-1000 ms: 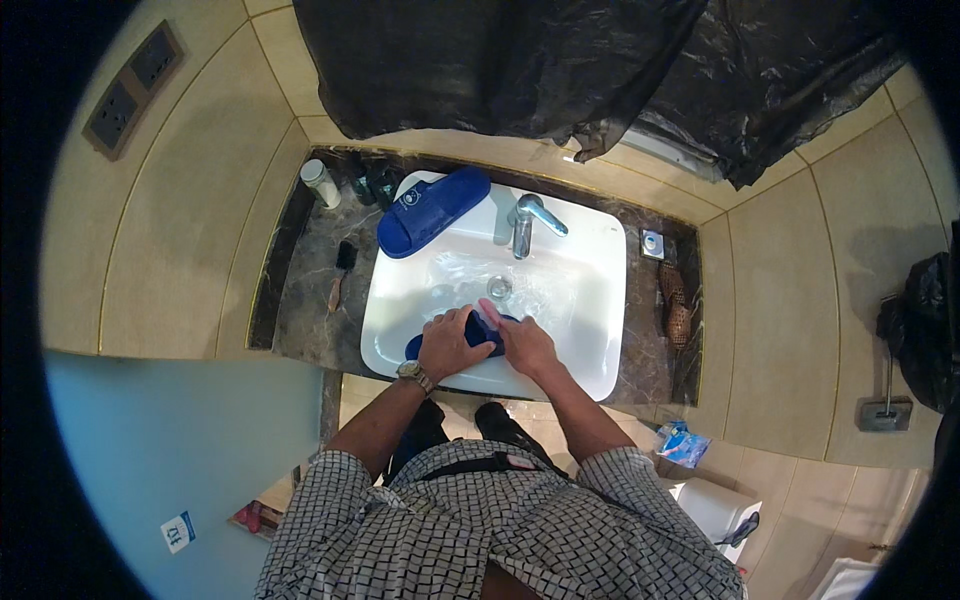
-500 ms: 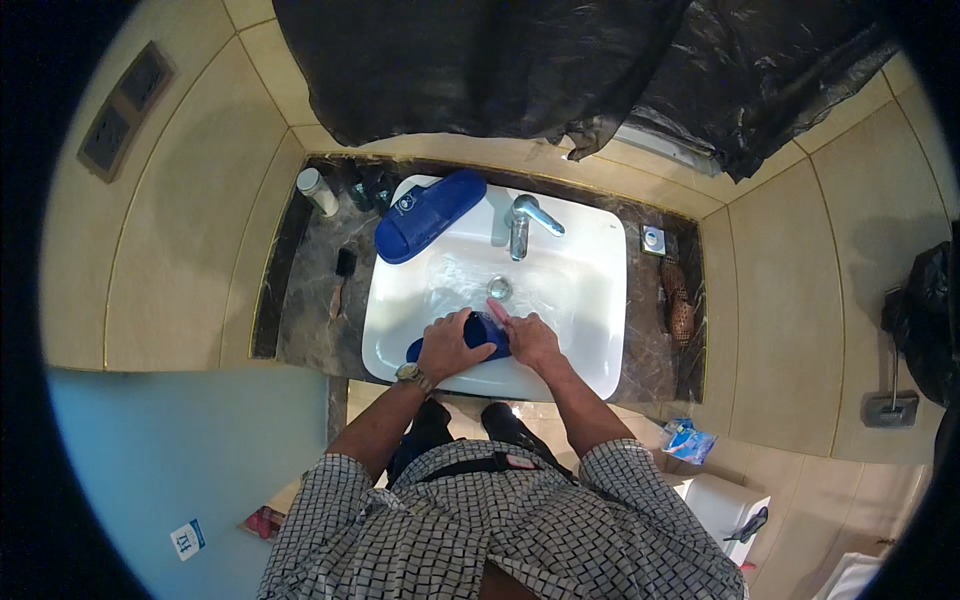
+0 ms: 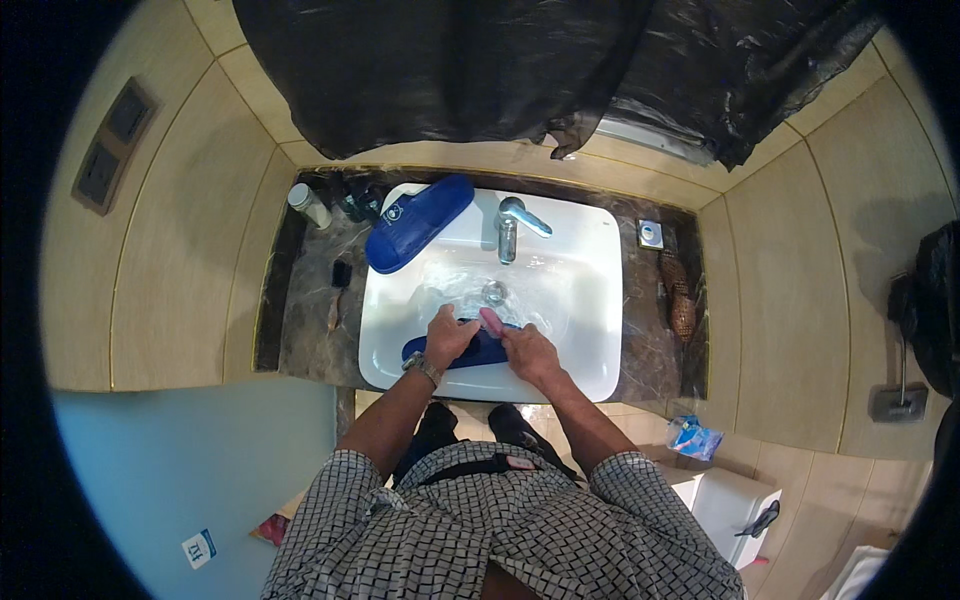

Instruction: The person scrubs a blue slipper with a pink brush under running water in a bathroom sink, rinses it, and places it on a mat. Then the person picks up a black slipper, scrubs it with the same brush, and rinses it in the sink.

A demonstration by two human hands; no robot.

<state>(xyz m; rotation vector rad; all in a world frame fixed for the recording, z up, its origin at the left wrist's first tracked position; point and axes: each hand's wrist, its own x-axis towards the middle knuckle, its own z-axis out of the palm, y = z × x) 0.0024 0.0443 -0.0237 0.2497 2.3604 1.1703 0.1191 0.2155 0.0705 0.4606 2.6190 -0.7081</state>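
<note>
Now the left hand (image 3: pixel 446 342) sits less across the blue slipper (image 3: pixel 484 349) in the sink (image 3: pixel 594 270), baring more of it to the pink bar (image 3: pixel 490 321) pinched in the right hand's fingers. The left thumb stands apart from its fingers; I cannot tell whether they grip the slipper. Shallow water lies in the sink; a second slipper (image 3: pixel 420 224) rests across its rim.

Checked shirt (image 3: pixel 420 540) – black and pale grey, matching sleeves (image 3: pixel 352 482), wristwatch (image 3: pixel 424 369) (silvery, metallic), dark belt (image 3: pixel 478 467), dark trousers (image 3: pixel 430 432)
</note>
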